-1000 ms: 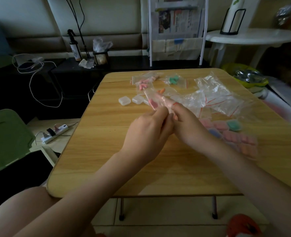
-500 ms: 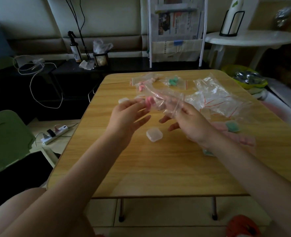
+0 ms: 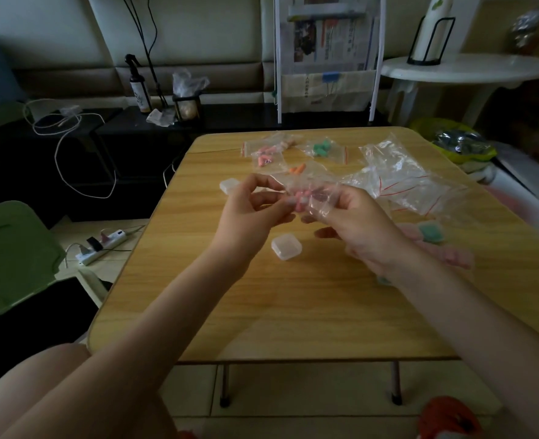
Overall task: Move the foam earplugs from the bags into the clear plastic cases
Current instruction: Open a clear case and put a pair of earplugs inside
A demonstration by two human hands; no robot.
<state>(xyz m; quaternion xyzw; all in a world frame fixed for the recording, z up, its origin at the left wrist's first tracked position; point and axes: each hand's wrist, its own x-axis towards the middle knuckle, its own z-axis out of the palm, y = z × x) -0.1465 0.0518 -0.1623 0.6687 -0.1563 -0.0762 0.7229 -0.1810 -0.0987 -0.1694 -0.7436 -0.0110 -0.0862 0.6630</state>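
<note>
Fingers [image 3: 274, 202] (both hands) on bag [image 3: 312, 193]

Dim, murky indoor light; dark corners; soft focus throughout; wide-angle bending at edges; no glare.
</note>
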